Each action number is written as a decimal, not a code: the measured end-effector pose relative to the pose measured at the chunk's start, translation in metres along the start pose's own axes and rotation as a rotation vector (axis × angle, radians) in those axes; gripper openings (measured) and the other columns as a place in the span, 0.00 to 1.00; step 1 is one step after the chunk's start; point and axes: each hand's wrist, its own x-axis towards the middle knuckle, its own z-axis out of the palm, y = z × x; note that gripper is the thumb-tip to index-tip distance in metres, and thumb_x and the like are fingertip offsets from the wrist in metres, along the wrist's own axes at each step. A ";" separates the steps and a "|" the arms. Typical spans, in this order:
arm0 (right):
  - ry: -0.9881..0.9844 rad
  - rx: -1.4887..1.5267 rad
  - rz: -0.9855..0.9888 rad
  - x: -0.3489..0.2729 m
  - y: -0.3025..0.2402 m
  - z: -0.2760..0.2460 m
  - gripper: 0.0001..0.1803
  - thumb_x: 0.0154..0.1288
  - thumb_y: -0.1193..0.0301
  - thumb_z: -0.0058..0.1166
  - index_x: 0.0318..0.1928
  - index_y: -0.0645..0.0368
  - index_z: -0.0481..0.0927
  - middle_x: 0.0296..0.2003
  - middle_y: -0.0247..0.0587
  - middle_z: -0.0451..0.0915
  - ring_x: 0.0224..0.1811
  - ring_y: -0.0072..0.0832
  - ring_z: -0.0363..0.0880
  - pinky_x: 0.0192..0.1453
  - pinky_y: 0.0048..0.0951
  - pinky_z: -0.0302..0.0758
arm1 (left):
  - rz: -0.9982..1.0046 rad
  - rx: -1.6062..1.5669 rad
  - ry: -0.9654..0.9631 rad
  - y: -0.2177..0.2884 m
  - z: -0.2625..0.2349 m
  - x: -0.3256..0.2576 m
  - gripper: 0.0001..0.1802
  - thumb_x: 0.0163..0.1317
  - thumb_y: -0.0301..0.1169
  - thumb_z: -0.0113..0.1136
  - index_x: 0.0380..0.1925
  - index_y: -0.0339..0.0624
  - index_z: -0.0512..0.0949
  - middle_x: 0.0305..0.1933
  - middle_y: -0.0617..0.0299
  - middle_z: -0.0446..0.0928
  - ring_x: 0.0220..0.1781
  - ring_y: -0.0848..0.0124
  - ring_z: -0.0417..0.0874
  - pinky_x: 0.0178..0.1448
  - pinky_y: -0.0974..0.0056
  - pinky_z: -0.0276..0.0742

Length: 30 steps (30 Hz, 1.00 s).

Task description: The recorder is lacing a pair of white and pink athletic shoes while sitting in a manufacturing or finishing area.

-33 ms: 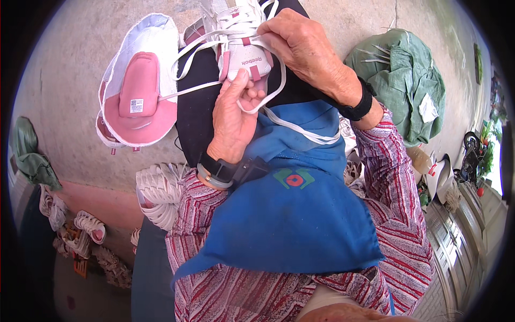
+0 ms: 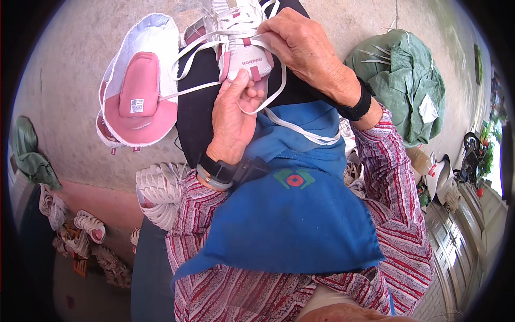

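A white and pink sneaker (image 2: 245, 56) lies across my black-covered lap, its padded tongue toward me and white laces crossed over it. My left hand (image 2: 234, 118) grips the tongue's near edge, thumb on top and fingers curled beneath. From the right, my right hand (image 2: 303, 48) pinches a white shoelace (image 2: 282, 80) beside the eyelets. That lace loops down past my left fingertips. Another lace stretches left from the shoe. More white laces (image 2: 303, 131) lie in a bundle over my blue apron (image 2: 284, 214).
Left of my lap is a pink and white shoe-shaped piece (image 2: 138, 88) with a pink insole. A green sack (image 2: 402, 80) stands to the right on the concrete floor. Several laced shoes (image 2: 161, 193) are at my left side, with more at the lower left (image 2: 88, 228).
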 end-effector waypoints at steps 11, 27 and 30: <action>-0.007 0.081 0.077 0.001 -0.003 0.008 0.08 0.61 0.70 0.51 0.34 0.61 0.78 0.30 0.47 0.75 0.34 0.44 0.77 0.38 0.39 0.74 | -0.093 -0.125 -0.285 0.010 -0.005 0.020 0.19 0.66 0.43 0.52 0.47 0.39 0.70 0.41 0.56 0.78 0.13 0.82 0.65 0.15 0.79 0.61; 0.052 0.318 0.256 -0.007 -0.010 0.023 0.06 0.59 0.74 0.50 0.31 0.64 0.78 0.27 0.49 0.74 0.32 0.44 0.77 0.35 0.39 0.73 | -0.018 0.064 0.030 -0.001 0.021 0.029 0.17 0.64 0.50 0.49 0.43 0.52 0.71 0.32 0.70 0.75 0.15 0.85 0.66 0.11 0.79 0.55; 0.096 0.144 0.127 -0.007 -0.013 0.018 0.04 0.57 0.76 0.53 0.34 0.62 0.78 0.28 0.46 0.74 0.32 0.41 0.77 0.34 0.35 0.73 | -0.022 0.052 0.044 -0.004 0.022 0.029 0.18 0.63 0.49 0.49 0.43 0.51 0.71 0.32 0.70 0.76 0.19 0.84 0.71 0.12 0.79 0.57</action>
